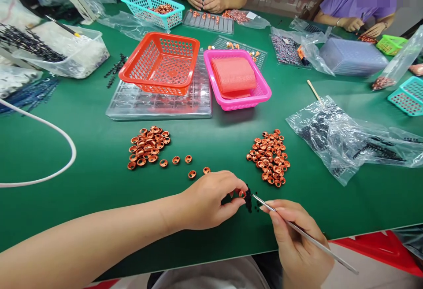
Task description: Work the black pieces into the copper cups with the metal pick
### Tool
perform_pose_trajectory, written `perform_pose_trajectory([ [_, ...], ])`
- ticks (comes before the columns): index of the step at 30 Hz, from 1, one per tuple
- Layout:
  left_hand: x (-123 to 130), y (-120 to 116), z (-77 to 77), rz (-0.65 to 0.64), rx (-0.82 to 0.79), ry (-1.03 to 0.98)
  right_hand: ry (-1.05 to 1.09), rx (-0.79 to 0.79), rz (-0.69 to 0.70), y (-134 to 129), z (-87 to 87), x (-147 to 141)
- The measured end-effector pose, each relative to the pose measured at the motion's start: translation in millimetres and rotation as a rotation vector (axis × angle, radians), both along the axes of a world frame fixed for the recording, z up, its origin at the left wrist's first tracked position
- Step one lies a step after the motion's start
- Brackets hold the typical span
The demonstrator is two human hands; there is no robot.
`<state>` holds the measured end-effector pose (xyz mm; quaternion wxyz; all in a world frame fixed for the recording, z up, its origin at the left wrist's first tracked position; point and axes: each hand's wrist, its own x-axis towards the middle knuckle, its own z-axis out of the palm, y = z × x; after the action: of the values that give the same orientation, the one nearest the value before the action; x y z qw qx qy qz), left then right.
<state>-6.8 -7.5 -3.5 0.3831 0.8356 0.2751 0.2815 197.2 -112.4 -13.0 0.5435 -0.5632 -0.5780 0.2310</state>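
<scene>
Between its thumb and fingertips my left hand [220, 198] pinches a small copper-coloured ring piece [242, 194]. My right hand [297, 240] grips a thin metal tool [307, 235], its tip beside a little pile of tiny black parts [249, 201] next to the ring piece. A heap of copper pieces [148, 146] lies to the left, several single ones [176, 160] trailing from it toward my left hand. Another copper heap [269, 157] sits above my right hand.
Behind the heaps, a red basket [161, 64] stands on clear trays [158, 109], beside a pink basket [263, 94] holding pink foam [234, 75]. Plastic bags of black parts [333, 135] lie right, a white cable [68, 141] left. Two people work across the green table [99, 183].
</scene>
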Motion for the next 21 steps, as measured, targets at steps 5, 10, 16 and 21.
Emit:
perform_pose_trajectory([
  [5,1.4,0.9,1.5,0.005,-0.052,0.005,-0.007,-0.002,0.033,1.3,-4.8,1.2],
  [10,2.4,-0.1,3.9,0.000,-0.081,-0.008,-0.047,-0.018,0.092,-0.9,-3.9,3.0],
  [16,4.2,-2.0,6.7,-0.039,-0.063,-0.057,-0.101,-0.026,0.156,-2.0,-3.8,8.0],
  [21,3.8,-1.6,10.4,-0.112,-0.036,-0.080,-0.172,-0.007,0.168,-1.0,-4.7,8.5],
])
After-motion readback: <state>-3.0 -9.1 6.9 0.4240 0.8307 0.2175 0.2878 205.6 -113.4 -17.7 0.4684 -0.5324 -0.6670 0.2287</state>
